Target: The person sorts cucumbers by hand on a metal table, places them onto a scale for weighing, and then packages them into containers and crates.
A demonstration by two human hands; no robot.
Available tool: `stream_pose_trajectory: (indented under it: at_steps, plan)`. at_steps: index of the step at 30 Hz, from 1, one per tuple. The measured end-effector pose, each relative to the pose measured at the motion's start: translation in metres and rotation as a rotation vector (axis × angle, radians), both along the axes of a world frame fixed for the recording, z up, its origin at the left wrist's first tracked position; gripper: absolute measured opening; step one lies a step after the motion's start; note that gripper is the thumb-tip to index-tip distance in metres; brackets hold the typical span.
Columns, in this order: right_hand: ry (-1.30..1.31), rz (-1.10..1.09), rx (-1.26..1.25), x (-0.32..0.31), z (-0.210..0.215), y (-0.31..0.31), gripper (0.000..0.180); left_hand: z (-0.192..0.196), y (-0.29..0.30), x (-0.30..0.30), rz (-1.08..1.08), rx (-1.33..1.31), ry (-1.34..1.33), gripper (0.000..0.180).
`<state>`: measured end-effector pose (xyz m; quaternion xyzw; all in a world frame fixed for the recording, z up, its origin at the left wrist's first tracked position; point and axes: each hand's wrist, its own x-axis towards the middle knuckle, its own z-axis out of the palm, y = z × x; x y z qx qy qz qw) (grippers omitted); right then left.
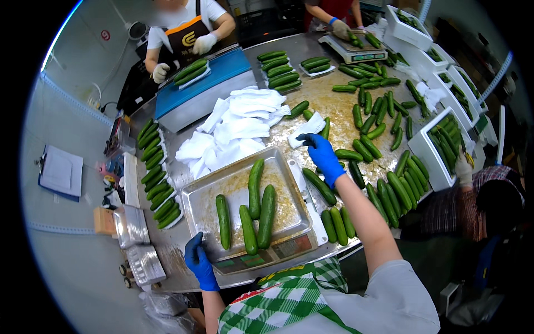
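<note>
My left hand [199, 261], in a blue glove, is beside the near left corner of a metal tray [192, 195], fingers loosely apart and holding nothing. Several cucumbers [267, 214] lie in the tray, which rests on a scale [267, 260]. Beyond the tray's far right corner, my right hand [325, 156], also gloved in blue, has its fingertips closed at the edge of a white sheet [308, 129]. Part of the sheet is hidden by the fingers. A heap of similar white sheets [239, 122] is just left of it.
Loose cucumbers [397, 192] cover the right side of the metal table. Packed cucumber trays [158, 178] line its left edge. White boxes of cucumbers [439, 147] stand at the right. Across the table, a co-worker's gloved hand [204, 43] is near a blue-topped machine [208, 83].
</note>
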<state>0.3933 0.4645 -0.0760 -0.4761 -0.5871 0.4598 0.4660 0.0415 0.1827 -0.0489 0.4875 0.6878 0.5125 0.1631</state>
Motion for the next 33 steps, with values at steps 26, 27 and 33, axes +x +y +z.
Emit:
stream_pose_trajectory:
  at_steps: [26, 27, 33]
  plan:
    - [0.144, -0.359, 0.018, -0.006, 0.089, -0.085, 0.038, 0.031, -0.026, -0.030, 0.148, 0.304, -0.702, 0.027]
    - [0.147, -0.391, 0.070, -0.004, 0.098, -0.101, 0.040, 0.038, -0.028, -0.033, 0.119, 0.318, -0.714, 0.027]
    - [0.379, -0.345, 0.002, -0.079, 0.150, -0.200, 0.039, 0.064, -0.029, -0.032, -0.198, 0.276, -0.729, 0.040]
